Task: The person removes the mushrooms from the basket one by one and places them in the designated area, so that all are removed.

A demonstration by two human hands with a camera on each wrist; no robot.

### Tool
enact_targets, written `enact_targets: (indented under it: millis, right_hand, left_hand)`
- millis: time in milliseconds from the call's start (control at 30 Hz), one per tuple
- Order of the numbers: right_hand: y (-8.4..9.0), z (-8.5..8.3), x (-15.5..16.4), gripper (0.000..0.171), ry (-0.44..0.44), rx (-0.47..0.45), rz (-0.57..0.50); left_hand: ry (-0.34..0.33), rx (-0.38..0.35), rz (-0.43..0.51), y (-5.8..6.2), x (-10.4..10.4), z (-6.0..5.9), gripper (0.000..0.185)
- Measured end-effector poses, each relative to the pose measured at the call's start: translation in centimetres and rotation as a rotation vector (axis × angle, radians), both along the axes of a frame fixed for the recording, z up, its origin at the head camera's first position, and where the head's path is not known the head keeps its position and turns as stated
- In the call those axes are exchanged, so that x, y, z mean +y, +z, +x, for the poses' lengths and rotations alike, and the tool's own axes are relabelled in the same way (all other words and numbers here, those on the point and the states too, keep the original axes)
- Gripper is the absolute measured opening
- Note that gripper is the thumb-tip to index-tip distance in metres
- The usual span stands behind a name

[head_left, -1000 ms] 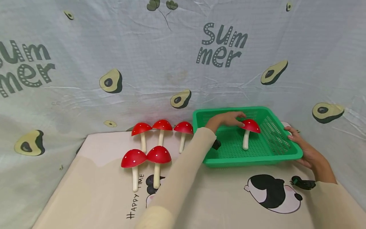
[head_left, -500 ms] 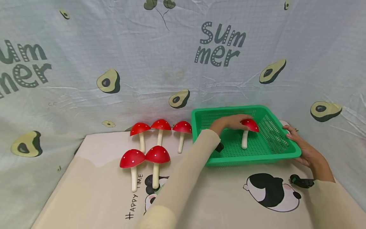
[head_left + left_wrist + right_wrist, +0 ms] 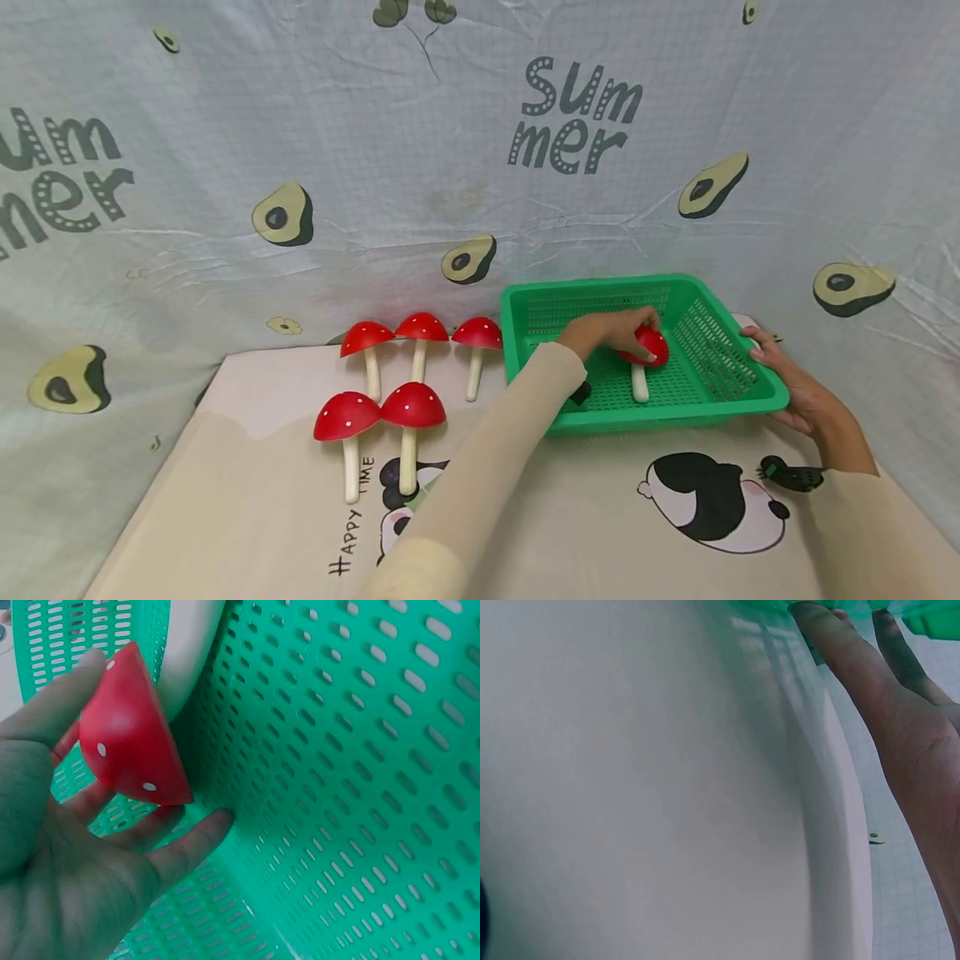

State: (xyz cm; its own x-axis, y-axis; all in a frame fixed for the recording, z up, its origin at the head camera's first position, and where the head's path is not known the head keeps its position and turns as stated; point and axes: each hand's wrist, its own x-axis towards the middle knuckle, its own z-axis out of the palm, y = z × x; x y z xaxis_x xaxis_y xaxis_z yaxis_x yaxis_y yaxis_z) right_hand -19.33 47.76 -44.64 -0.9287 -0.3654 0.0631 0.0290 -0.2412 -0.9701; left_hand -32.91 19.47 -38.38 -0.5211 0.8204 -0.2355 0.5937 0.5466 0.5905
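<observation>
A toy mushroom (image 3: pixel 651 348) with a white-dotted red cap and pale stem is in the green plastic basket (image 3: pixel 675 414). My left hand (image 3: pixel 617 329) grips its cap from the left. Close up in the left wrist view, thumb and fingers of the left hand (image 3: pixel 82 855) are around the red cap (image 3: pixel 124 724), beside the slotted basket wall (image 3: pixel 360 780). My right hand (image 3: pixel 806 396) holds the basket's right end. In the right wrist view, fingertips of the right hand (image 3: pixel 900 712) touch the green basket (image 3: pixel 937 619); the rest of that grip is hidden.
Left of the basket, several more toy mushrooms (image 3: pixel 414 406) lie in two rows on the pale printed tablecloth (image 3: pixel 225 500). A cloth backdrop (image 3: pixel 375 208) with avocado prints rises behind the table and along its sides.
My left hand has closed around the mushroom's cap and shifted it slightly left and nearer within the basket. The right hand has stayed at the basket's end. The head view has shifted slightly.
</observation>
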Motion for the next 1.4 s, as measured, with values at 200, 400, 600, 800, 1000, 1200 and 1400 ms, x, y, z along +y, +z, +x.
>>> enact_targets:
  millis: [200,400,600,800,1000,1200,1400]
  right_hand:
    - [0.1,0.0,-0.3,0.032,-0.001,0.005,0.029]
    - [0.1,0.0,-0.5,0.033,-0.004,0.014,0.014]
    - [0.1,-0.1,-0.3,0.032,0.016,0.009,-0.006]
    - [0.1,0.0,-0.2,0.031,-0.012,-0.012,0.033]
    - [-0.1,0.1,-0.2,0.031,0.008,-0.016,0.048]
    - [-0.3,-0.1,-0.1,0.030,0.019,0.000,0.026]
    - [-0.3,0.0,-0.1,0.030,0.002,-0.016,0.021]
  left_hand:
    - [0.028,0.022,-0.006,0.0,-0.1,0.0,0.042]
    - [0.024,0.075,-0.026,0.0,-0.4,-0.5,0.048]
    - [-0.012,0.054,-0.009,0.6,-1.3,-1.0,0.051]
    - [-0.013,0.021,0.094,1.5,-2.4,-1.2,0.046]
    - [-0.007,0.012,0.168,2.6,-3.8,-0.8,0.043]
    - [-0.011,0.024,0.213,3.6,-5.1,-0.5,0.044]
    - [0.018,0.044,0.306,4.0,-6.0,-0.7,0.041]
